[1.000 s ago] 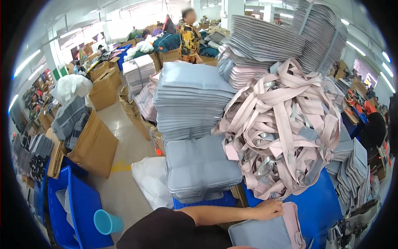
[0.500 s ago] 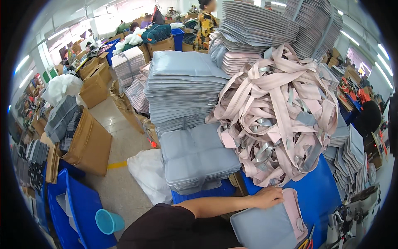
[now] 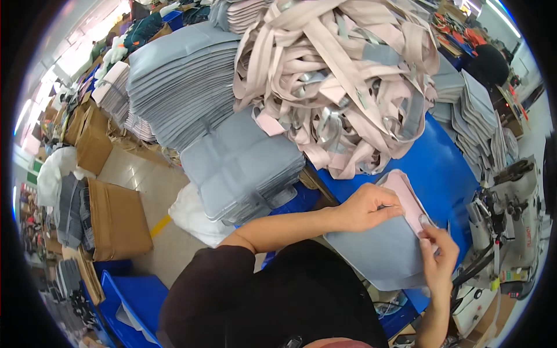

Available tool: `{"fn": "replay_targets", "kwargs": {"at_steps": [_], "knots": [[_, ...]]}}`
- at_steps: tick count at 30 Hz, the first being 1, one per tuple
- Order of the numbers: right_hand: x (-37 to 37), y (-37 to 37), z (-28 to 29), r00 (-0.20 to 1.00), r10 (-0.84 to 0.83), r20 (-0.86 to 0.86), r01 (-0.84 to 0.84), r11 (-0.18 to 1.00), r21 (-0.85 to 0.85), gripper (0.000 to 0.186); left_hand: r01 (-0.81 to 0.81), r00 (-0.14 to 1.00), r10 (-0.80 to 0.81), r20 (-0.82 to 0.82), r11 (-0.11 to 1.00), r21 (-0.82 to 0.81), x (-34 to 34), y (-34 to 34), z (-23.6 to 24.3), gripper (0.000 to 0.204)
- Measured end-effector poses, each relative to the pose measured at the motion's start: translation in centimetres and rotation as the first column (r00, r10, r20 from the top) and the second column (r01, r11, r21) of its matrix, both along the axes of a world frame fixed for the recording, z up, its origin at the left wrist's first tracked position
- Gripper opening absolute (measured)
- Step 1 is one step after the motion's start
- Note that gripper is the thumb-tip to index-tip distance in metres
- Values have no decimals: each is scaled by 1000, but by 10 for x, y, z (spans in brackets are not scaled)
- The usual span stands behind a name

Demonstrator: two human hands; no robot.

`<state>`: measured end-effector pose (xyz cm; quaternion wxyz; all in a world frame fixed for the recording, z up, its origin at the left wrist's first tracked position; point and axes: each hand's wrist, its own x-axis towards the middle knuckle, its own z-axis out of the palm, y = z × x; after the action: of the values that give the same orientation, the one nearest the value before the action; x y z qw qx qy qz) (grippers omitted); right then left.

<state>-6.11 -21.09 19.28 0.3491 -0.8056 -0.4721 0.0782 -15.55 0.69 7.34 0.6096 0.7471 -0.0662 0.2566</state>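
Cardboard boxes (image 3: 113, 217) stand open on the floor at far left, beside a white sack (image 3: 55, 174) and a blue plastic crate (image 3: 136, 296) lower down. Next to them a white bag (image 3: 194, 214) leans against the blue surface (image 3: 447, 168), which carries a short stack of grey padded panels (image 3: 241, 165); behind that rises a taller stack of grey sheets (image 3: 185, 87). Toward the centre, a large tangled heap of pale pink and grey straps (image 3: 336, 75) fills the upper part of the view and spills down onto the surface.

Below the heap, the person's left hand (image 3: 365, 207) reaches across in front of a black-clad torso, its fingers pressed together in a pinch on the upper edge of a grey fabric piece with a pink trim (image 3: 377, 249). That piece lies flat on the near edge of the surface, just in front of the person, its pink side turned toward the strap heap. The right hand (image 3: 438, 255) comes up from the lower edge and pinches the same piece along its pink trim, thumb and forefinger closed, close to the left hand.

Farther right, more grey sheets (image 3: 476, 122) are piled on the surface, and a white sewing machine (image 3: 516, 214) stands at the right rim.
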Motion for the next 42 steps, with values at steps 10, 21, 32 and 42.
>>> {"fn": "replay_targets", "kwargs": {"at_steps": [10,21,32,42], "knots": [[52,-76,-46,953,125,-275,-144,988,-49,25,36,913,-129,-388,971,-238,16,-10,37,28],[157,-35,-146,996,10,85,-9,1000,-10,23,102,957,98,-272,767,634,152,41,-44,28],[155,-71,-104,984,-65,-164,83,991,106,23,-22,986,130,-101,710,704,148,2,56,13],[142,-138,-62,995,-46,-87,74,931,357,13,51,998,-7,-57,549,834,142,-64,164,8]]}}
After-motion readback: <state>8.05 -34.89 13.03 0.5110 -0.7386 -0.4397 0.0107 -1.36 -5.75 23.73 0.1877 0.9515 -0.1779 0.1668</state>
